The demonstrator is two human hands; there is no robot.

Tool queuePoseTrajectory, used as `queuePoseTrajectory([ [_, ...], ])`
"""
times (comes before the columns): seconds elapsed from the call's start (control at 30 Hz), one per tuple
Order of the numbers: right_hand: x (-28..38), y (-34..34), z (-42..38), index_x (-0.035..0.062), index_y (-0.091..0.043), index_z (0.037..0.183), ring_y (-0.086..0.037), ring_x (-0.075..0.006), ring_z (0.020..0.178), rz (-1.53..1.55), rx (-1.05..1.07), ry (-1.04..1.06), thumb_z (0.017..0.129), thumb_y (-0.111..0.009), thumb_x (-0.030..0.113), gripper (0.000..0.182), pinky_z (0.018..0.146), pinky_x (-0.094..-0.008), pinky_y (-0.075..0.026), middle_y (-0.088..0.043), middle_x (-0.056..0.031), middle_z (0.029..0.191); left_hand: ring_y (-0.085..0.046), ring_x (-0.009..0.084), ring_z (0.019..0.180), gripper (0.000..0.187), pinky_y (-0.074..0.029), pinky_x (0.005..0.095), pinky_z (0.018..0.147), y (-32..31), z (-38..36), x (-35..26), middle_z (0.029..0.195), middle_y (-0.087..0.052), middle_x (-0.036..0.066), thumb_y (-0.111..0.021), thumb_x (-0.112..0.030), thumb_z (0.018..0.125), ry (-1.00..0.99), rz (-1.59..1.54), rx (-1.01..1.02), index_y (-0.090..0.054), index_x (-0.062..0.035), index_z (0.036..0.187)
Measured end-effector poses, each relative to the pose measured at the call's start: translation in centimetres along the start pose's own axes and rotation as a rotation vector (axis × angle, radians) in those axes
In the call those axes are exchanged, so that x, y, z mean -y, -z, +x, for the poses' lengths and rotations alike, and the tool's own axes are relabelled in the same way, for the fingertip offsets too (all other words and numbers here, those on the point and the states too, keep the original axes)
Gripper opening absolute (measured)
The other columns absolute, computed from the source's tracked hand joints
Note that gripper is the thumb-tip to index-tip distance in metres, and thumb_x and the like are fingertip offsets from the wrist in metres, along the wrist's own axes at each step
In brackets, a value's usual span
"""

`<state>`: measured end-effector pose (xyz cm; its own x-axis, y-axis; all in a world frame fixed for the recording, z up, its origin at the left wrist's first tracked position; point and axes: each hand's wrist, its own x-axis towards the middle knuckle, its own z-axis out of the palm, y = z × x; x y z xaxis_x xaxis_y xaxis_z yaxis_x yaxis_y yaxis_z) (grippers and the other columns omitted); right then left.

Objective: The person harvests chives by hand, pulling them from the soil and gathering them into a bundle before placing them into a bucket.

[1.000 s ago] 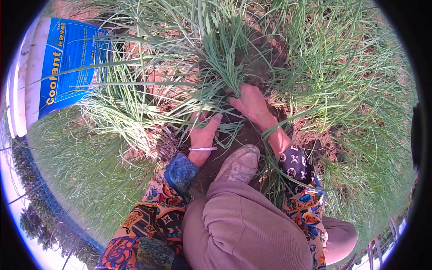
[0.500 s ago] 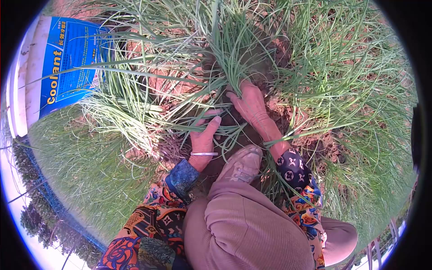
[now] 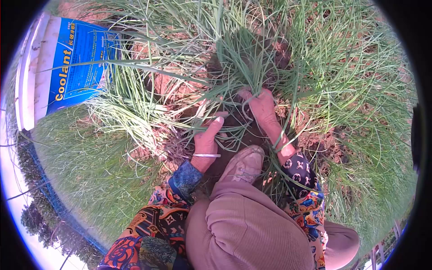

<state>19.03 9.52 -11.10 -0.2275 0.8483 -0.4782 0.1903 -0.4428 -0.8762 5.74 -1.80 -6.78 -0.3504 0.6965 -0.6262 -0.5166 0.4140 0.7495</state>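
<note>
Coolant bucket (image 3: 78, 49) at ten o'clock, green clump (image 3: 245, 65) at one, and the right hand (image 3: 262, 107) has just shifted rightward, keeping the work at its base, grip hidden! Left hand (image 3: 206, 141), near centre: fingers loosely wrapping green leaves.

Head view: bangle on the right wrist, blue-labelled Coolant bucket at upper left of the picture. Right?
One slip: the bangle is on the wrist of the left hand, as the head view shows. The Coolant bucket is placed correctly.
</note>
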Motion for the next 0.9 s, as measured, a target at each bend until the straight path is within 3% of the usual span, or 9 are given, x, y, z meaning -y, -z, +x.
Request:
queuePoseTrajectory([
  [0.1,1.7,1.4,-1.1,-0.0014,-0.064,0.105,-0.057,-0.011,0.08,-0.011,-0.016,0.073,0.089,-0.06,0.012,0.022,0.076,-0.0282,-0.046,-0.069,-0.0066,0.087,-0.054,0.0073,0.075,0.059,-0.047,0.0204,0.053,-0.8,-0.7,-0.2,0.11,-0.062,0.01,-0.064,-0.015,0.084,-0.037,-0.03,0.072,-0.038,-0.0084,0.136],
  [0.17,4.1,2.5,-1.6,0.0,-0.064,0.103,-0.056,-0.0091,0.074,0.114,-0.087,0.089,0.09,-0.059,0.015,0.021,0.07,-0.0262,-0.045,-0.067,-0.0051,0.082,-0.054,0.0078,0.076,0.068,-0.048,0.0211,0.054,-1.3,-1.1,-0.5,0.114,-0.06,0.012,-0.063,-0.014,0.085,-0.074,0.001,0.1,-0.028,-0.0084,0.143],
  [0.33,15.1,3.5,-4.5,0.0054,-0.065,0.093,-0.045,-0.0013,0.054,0.405,-0.331,0.214,0.093,-0.055,0.026,0.023,0.049,-0.0179,-0.031,-0.061,0.0004,0.068,-0.056,0.0086,0.083,0.06,-0.05,0.0209,0.062,-2.2,-1.8,-0.6,0.11,-0.061,0.01,-0.064,-0.011,0.085,-0.166,0.063,0.152,-0.037,-0.0066,0.138],
  [0.47,21.8,0.0,-7.1,0.0084,-0.064,0.09,-0.047,-0.0054,0.054,0.515,-0.031,0.403,0.092,-0.057,0.023,0.017,0.047,-0.0212,-0.033,-0.058,0.0007,0.067,-0.056,0.0089,0.082,0.06,-0.049,0.0232,0.067,-2.8,-2.1,-0.8,0.11,-0.059,0.009,-0.065,-0.01,0.083,-0.324,0.315,0.183,-0.039,-0.0085,0.137],
  [0.53,22.3,-4.0,-7.4,-0.0008,-0.06,0.093,-0.053,-0.0179,0.058,0.295,0.137,0.482,0.089,-0.059,0.02,0.021,0.052,-0.0314,-0.04,-0.059,-0.0088,0.066,-0.056,0.0118,0.092,0.054,-0.047,0.0254,0.079,0.2,0.2,4.2,0.113,-0.057,0.007,-0.063,-0.005,0.083,-0.86,1.046,0.277,-0.043,-0.0026,0.133],
  [0.6,22.2,-8.3,-7.6,-0.0108,-0.053,0.101,-0.063,-0.0358,0.071,-0.013,0.278,0.562,0.083,-0.063,0.015,0.033,0.063,-0.0446,-0.049,-0.061,-0.0211,0.072,-0.056,0.0124,0.094,0.053,-0.046,0.0258,0.081,0.8,-0.1,4.1,0.113,-0.057,0.008,-0.063,-0.005,0.083,-0.797,0.964,0.298,-0.044,-0.0019,0.132],
  [0.67,19.1,-11.5,-7.9,-0.0142,-0.046,0.108,-0.062,-0.0399,0.075,-0.033,0.509,0.526,0.082,-0.064,0.016,0.044,0.069,-0.0476,-0.049,-0.061,-0.0234,0.082,-0.056,0.013,0.096,0.052,-0.046,0.0262,0.083,0.9,-0.7,3.0,0.114,-0.057,0.008,-0.062,-0.006,0.083,-0.615,0.779,0.322,-0.044,-0.0012,0.132],
  [0.73,16.0,-13.4,-8.7,-0.0115,-0.044,0.111,-0.061,-0.0422,0.076,-0.26,0.31,0.641,0.082,-0.064,0.018,0.046,0.071,-0.0474,-0.049,-0.062,-0.0219,0.088,-0.055,0.0135,0.098,0.052,-0.045,0.0267,0.085,0.8,-1.3,1.9,0.114,-0.057,0.008,-0.062,-0.006,0.083,-0.469,0.64,0.326,-0.044,-0.0005,0.131],
  [0.9,18.8,-3.4,-8.4,-0.0072,-0.052,0.111,-0.062,-0.0178,0.075,0.006,0.419,0.498,0.085,-0.064,0.012,0.034,0.068,-0.0285,-0.052,-0.062,-0.0125,0.086,-0.055,0.015,0.103,0.05,-0.044,0.0278,0.089,2.5,-2.2,-0.4,0.115,-0.057,0.009,-0.061,-0.007,0.084,-0.249,0.532,0.255,-0.045,0.0012,0.13],
])
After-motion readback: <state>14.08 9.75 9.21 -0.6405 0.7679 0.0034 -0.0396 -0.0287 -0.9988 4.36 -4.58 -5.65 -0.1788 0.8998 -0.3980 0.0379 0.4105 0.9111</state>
